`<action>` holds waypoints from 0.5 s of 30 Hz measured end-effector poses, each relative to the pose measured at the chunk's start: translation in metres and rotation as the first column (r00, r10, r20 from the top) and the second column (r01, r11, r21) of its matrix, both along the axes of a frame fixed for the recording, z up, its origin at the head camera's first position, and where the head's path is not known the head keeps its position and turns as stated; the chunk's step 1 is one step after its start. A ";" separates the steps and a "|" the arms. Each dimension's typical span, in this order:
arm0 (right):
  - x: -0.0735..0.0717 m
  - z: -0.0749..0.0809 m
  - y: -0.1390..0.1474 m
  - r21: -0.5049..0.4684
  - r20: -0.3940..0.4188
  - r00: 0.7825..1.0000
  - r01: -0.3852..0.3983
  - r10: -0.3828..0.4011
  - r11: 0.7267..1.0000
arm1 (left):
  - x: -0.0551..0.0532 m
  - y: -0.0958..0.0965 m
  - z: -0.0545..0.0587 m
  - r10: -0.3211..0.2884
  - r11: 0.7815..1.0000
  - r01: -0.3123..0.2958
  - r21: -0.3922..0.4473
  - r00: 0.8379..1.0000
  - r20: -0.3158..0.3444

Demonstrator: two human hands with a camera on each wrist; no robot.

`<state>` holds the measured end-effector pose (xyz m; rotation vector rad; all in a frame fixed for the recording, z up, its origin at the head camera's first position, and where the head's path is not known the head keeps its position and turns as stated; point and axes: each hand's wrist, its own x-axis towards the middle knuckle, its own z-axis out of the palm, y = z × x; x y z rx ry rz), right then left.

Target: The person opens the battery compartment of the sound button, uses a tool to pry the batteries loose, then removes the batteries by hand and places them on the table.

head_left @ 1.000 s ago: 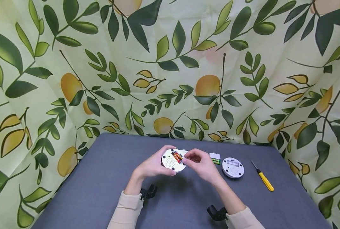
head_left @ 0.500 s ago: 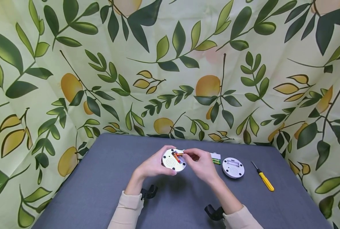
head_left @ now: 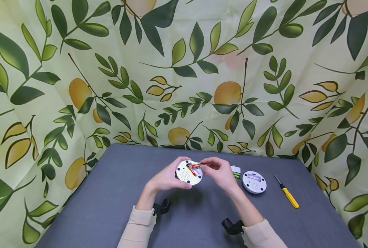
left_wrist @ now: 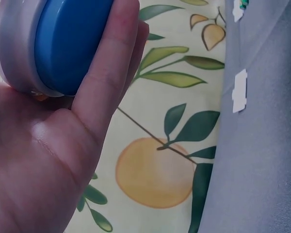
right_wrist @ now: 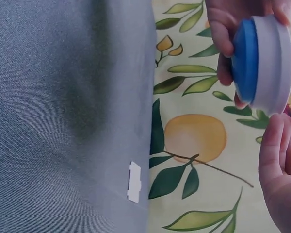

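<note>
My left hand (head_left: 168, 177) grips a round white device (head_left: 185, 175) by its rim, its underside with small dark feet and speaker holes facing me. The blue domed side (left_wrist: 70, 43) shows in the left wrist view. One red-and-black battery (head_left: 191, 169) lies in the open battery compartment. A second battery (head_left: 197, 165) is pinched at its outer end by my right hand (head_left: 218, 172), tilted out over the compartment with its other end near the first. In the right wrist view the device's white rim (right_wrist: 274, 63) hides most of this battery.
To the right lie green batteries (head_left: 236, 175) beside a white cover (head_left: 235, 169). A second white device (head_left: 254, 182) rests underside up, and a yellow-handled screwdriver (head_left: 287, 194) lies beyond it. Another white cover (left_wrist: 239, 91) lies near the table's far edge. A patterned cloth hangs behind.
The second battery, lying beside the first a second ago, has been lifted at one end and swung outward by my right hand. The left hand holds the device in nearly the same place.
</note>
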<state>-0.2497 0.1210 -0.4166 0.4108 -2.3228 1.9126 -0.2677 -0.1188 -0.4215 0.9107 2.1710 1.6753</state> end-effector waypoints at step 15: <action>-0.018 -0.017 0.007 -0.086 0.078 0.997 0.030 -0.023 0.996 | -0.003 -0.003 0.000 0.034 0.999 -0.034 -0.015 0.999 -0.012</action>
